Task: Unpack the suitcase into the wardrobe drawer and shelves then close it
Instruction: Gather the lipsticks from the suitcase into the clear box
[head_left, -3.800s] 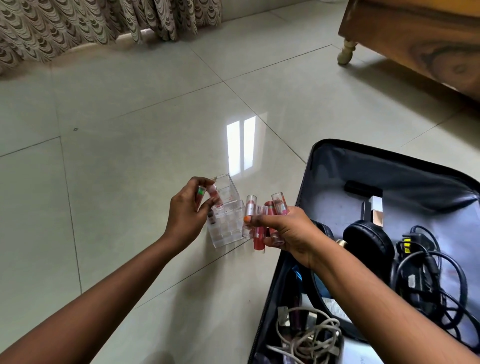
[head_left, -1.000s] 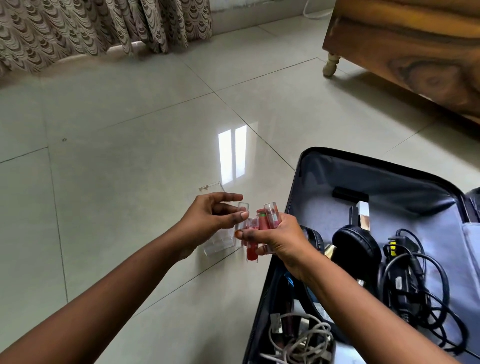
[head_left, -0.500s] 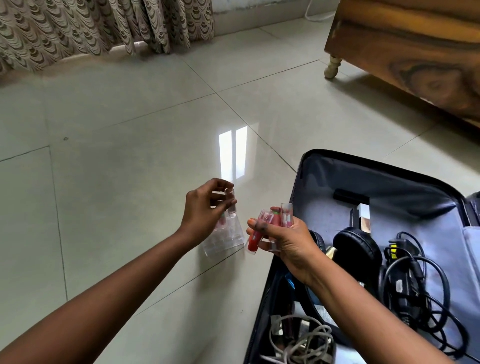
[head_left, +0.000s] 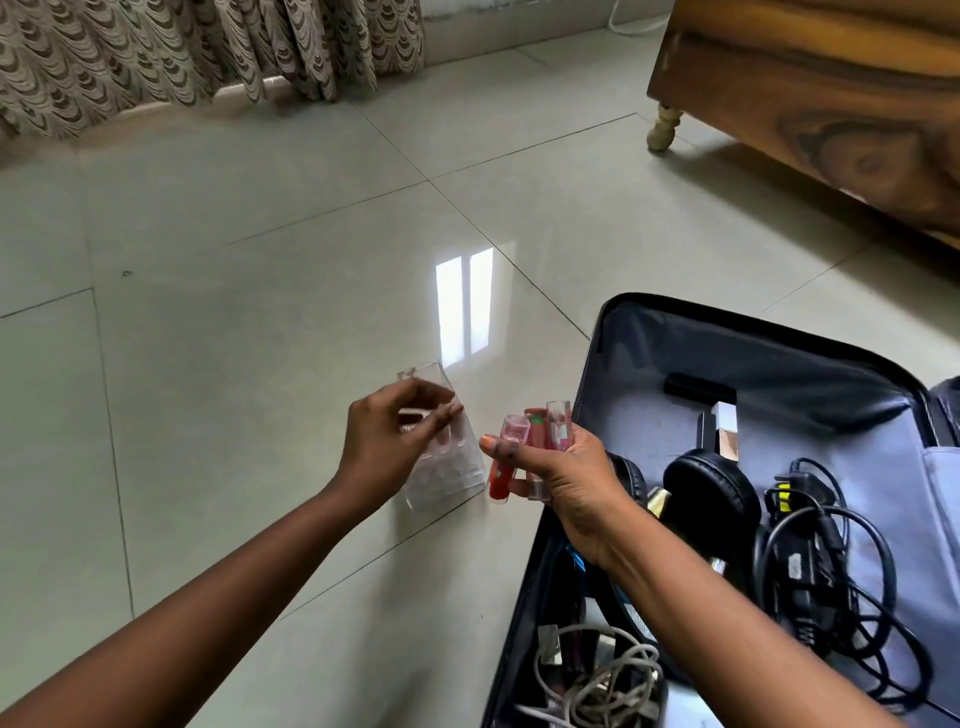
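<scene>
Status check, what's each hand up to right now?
Left hand at clear organizer. Right hand grips lipstick tubes. Suitcase open, still loaded. Nothing blocking.

Glossy tiled floor (head_left: 218, 364), open suitcase (head_left: 675, 332), clear organizer (head_left: 447, 483), wooden furniture leg (head_left: 662, 127)

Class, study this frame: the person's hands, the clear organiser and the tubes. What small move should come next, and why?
Probably the left hand, fingers at the clear organiser on the floor, takes another tube from the right hand. That hand grips several lip gloss tubes beside it, and slots look free.
</scene>
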